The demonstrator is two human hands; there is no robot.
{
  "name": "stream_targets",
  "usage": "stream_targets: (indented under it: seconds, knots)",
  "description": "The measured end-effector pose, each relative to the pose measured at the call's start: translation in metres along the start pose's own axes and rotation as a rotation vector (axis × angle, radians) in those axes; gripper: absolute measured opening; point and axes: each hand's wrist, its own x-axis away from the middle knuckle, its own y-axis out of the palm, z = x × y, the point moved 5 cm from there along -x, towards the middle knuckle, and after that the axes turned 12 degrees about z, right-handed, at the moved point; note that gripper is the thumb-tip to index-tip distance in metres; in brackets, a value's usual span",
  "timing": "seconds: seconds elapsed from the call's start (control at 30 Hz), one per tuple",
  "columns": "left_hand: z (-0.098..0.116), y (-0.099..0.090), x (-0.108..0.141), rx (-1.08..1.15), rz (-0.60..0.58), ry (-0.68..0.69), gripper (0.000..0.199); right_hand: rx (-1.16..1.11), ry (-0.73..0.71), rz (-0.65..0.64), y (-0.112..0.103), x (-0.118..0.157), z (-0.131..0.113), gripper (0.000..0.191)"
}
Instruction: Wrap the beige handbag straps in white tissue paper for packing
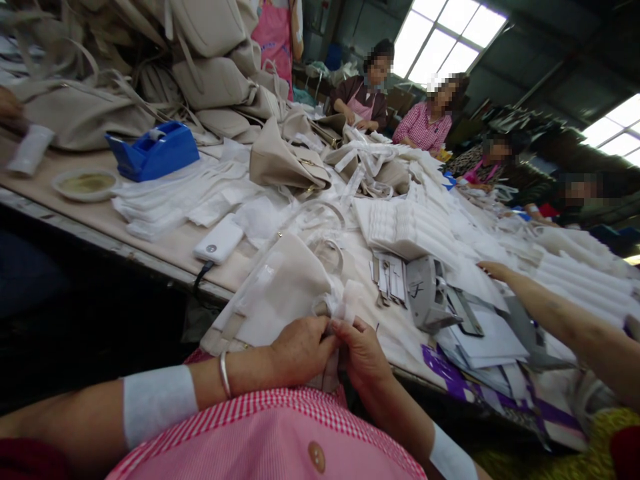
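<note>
A beige bag (290, 277) lies at the table's near edge, partly covered with white wrapping, its lower part against the pink apron. My left hand (305, 350) is closed, with thumb and fingers pinching the white wrapping at the bag's strap. Right beside it, my right hand (363, 350) pinches the same white wrapping (345, 303) between thumb and fingers. The two hands nearly touch. Just what lies under the fingertips is hidden. A thin curved handle (335, 257) rises from the bag behind the hands.
On the left are a blue tape dispenser (153, 152), a shallow dish (86, 183) and a white power bank (219, 240). Beige bags (210, 80) pile up behind. A grey dispenser (430, 293) and white foam sheets (410, 227) lie right. Another person's arm (560, 313) reaches in.
</note>
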Motion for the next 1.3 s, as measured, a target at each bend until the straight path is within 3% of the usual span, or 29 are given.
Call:
stream_targets:
  seconds: [0.1,0.23,0.37,0.47,0.63,0.77,0.87,0.97,1.03,1.1,1.17,1.3]
  knots:
    - [-0.004,-0.002,-0.004,0.171,-0.055,-0.074,0.024,-0.073,0.037,0.015,0.003,-0.001,-0.002,0.028]
    - [-0.018,-0.007,-0.007,0.471,-0.099,-0.426,0.030,-0.108,0.061,-0.003,0.004,-0.003,-0.003,0.024]
    - [-0.025,-0.015,-0.008,0.579,0.027,-0.565,0.034,-0.114,0.087,0.009,0.001,-0.003,-0.003,0.026]
    - [-0.027,-0.018,-0.009,0.526,0.121,-0.505,0.034,-0.104,0.113,0.023,-0.001,-0.002,-0.004,0.029]
    - [-0.018,-0.025,-0.012,0.330,0.267,-0.243,0.020,-0.110,0.113,0.019,0.000,-0.001,-0.006,0.028]
    - [-0.014,-0.031,-0.013,0.251,0.377,-0.210,0.023,-0.087,0.067,-0.006,0.001,-0.001,-0.009,0.031]
    - [-0.018,-0.025,-0.014,0.358,0.341,-0.366,0.029,-0.061,0.050,-0.012,0.000,-0.001,-0.009,0.030]
    - [-0.022,-0.013,-0.013,0.609,0.235,-0.547,0.034,-0.050,0.044,-0.019,-0.001,-0.002,-0.010,0.027]
    - [-0.020,-0.008,-0.012,0.752,0.135,-0.571,0.035,-0.047,0.061,-0.014,-0.002,-0.002,-0.011,0.025]
    - [-0.017,-0.007,-0.010,0.769,0.041,-0.528,0.033,-0.051,0.075,-0.007,-0.003,-0.002,-0.011,0.023]
    - [-0.015,-0.012,-0.010,0.648,-0.016,-0.425,0.026,-0.067,0.081,-0.002,-0.005,-0.003,-0.012,0.023]
    - [-0.010,-0.024,-0.011,0.328,0.010,-0.168,0.023,-0.094,0.097,0.011,-0.007,-0.004,-0.012,0.021]
